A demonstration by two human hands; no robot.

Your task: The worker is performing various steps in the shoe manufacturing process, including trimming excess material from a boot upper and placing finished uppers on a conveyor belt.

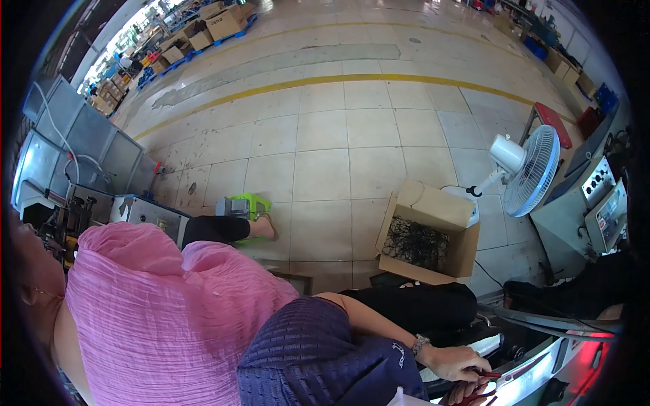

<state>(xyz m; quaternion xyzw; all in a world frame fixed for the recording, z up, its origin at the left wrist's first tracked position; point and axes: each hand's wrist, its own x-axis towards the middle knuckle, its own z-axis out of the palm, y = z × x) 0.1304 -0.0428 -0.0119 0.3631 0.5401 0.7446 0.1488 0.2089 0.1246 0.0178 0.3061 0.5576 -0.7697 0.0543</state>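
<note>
At the lower right, my left hand point(452, 363), with a watch point(420, 344) on its wrist, reaches out from a dark blue shirt. Its fingers are closed round a slim red thing point(489, 374), whose kind I cannot tell. Just below, my right hand point(463, 391) is partly hidden under the left and cut by the lower edge. Its fingers are bent round a red-handled tool point(482, 396), perhaps pliers. Both hands are close together over the edge of a brightly lit work surface point(531, 371).
A person in pink point(176, 304) sits close on the left. Ahead stand an open cardboard box point(433, 265) with tangled black pieces point(414, 242) and a white fan point(531, 170). A red stool point(554, 122) stands behind the fan. Grey metal cabinets point(101, 145) line the left.
</note>
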